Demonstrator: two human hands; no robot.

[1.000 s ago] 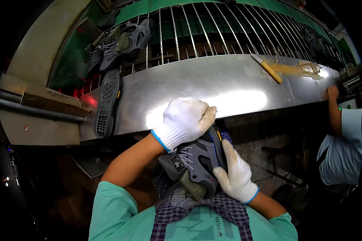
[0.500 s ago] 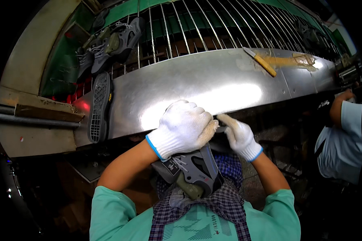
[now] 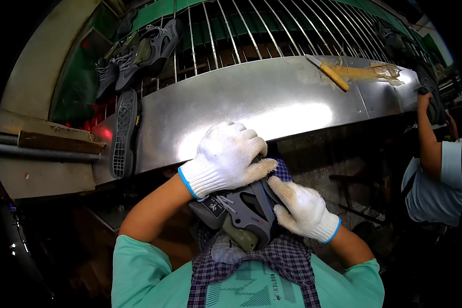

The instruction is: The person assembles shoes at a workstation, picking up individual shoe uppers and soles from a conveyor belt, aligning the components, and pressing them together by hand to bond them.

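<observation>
A grey and olive sneaker [image 3: 244, 205] with pale laces lies tilted across my lap, its side facing up and its toe pointing away from me. My left hand [image 3: 228, 156], in a white knit glove with a blue cuff, is closed over the toe end and hides it. My right hand [image 3: 307, 208], gloved the same way, grips the shoe's right edge along the sole, with thumb and forefinger against it. The fingertips of both gloves look yellowed. A checked apron [image 3: 287, 251] lies under the shoe.
A metal bench ledge [image 3: 200, 113] runs in front of me. On it are a loose grey outsole [image 3: 124, 134] and a yellow-handled knife [image 3: 333, 76]. Behind stands a rack of metal rods [image 3: 237, 33] with several sneakers [image 3: 138, 59]. At right, a co-worker's arm [image 3: 428, 143] reaches toward a dark shoe.
My right hand has come down from near the toe onto the sole's edge. My left hand has shifted slightly left, still on the toe. The co-worker's arm has risen to the ledge.
</observation>
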